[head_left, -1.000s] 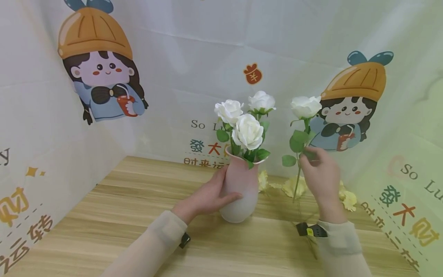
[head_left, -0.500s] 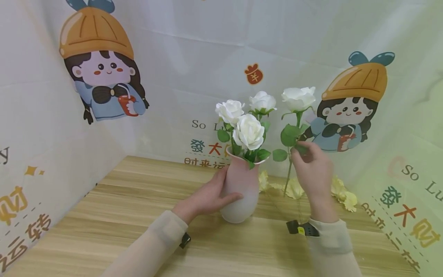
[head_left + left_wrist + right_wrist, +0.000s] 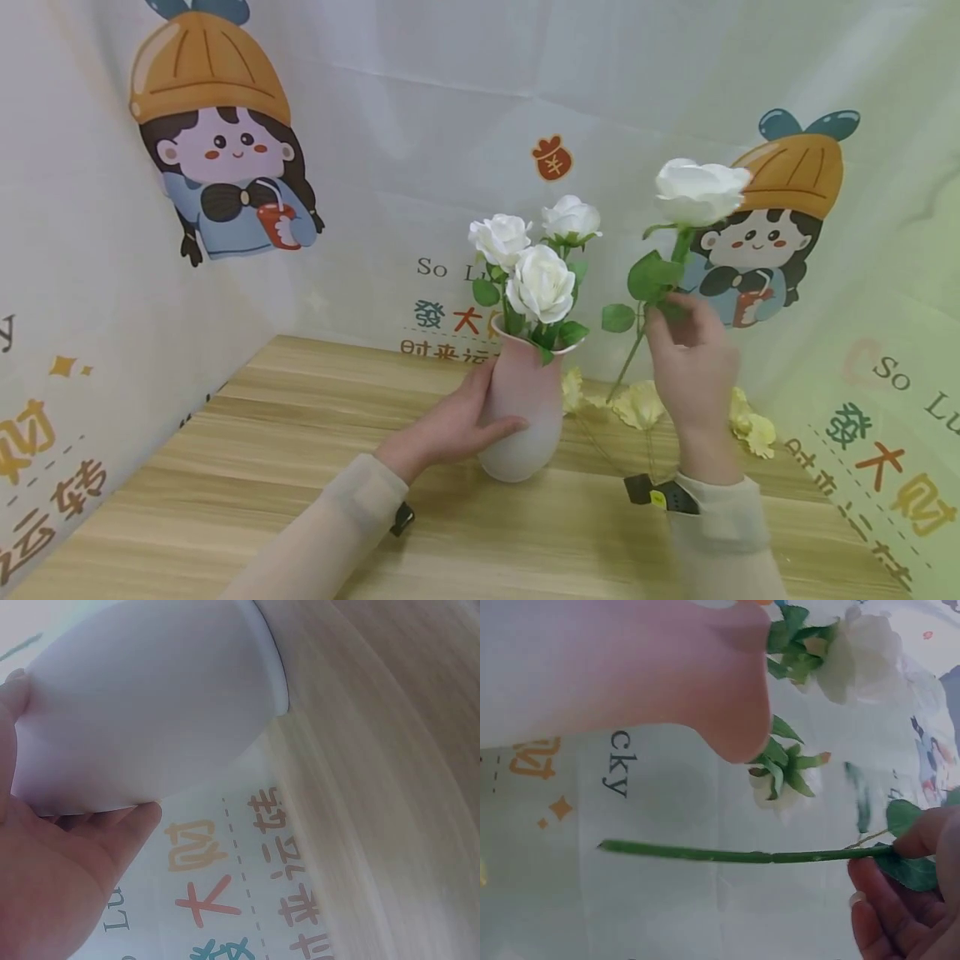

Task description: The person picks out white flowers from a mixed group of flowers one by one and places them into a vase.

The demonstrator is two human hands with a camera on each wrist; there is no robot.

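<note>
A pink-to-white vase stands upright on the table with several white roses in it. My left hand holds the vase from its left side, thumb across the front; the left wrist view shows fingers round the far side of the vase. To the right of the vase, my right hand pinches a single white rose by its stem just below the leaves. This rose leans, its bloom to the upper right. In the right wrist view, the bare green stem hangs free beside the vase, not touching it.
Yellow flowers with thin stems lie on the wooden table behind and right of the vase, partly hidden by my right forearm. A printed cloth hangs close behind and along both sides.
The held rose has risen; it went left at first, then its bloom swung right while the stem's lower end tipped left toward the vase. My left hand and the vase stay in place.
</note>
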